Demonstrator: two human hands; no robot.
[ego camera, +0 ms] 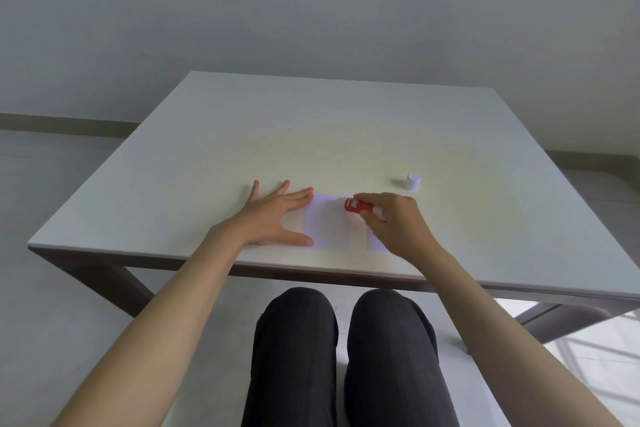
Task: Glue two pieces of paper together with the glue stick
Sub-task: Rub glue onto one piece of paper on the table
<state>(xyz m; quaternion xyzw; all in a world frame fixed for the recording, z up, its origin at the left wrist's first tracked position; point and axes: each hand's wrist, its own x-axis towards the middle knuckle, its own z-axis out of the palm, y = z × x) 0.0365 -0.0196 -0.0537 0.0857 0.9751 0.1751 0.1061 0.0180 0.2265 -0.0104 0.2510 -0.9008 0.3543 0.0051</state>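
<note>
Right now the fingers (372, 206) of the right hand (394, 222) are curled tight around the small red glue stick (356, 205), which lies nearly flat, red base pointing to nine o'clock and its pale end tucked inside the grip. It sits at the top right corner of the white rectangular paper sheet (327, 225); whether its tip is touching the paper I cannot tell.

Over on the other side, the left hand (273, 218) is spread flat with nothing in it, fingers (298, 196) fanned wide, fingertips and thumb resting on the sheet's left edge and pinning it down.

A second white paper piece (375, 243) peeks out at three o'clock of the first, mostly covered by the right hand, with a strip of bare surface between the two.

At two o'clock from the right hand, well apart from it, the small white cylindrical cap (413, 181) stands alone.

All of this rests near the front edge of the pale square bench (311, 135). Below that edge, two knees in dark trousers (343, 357) fill the bottom of the view.
</note>
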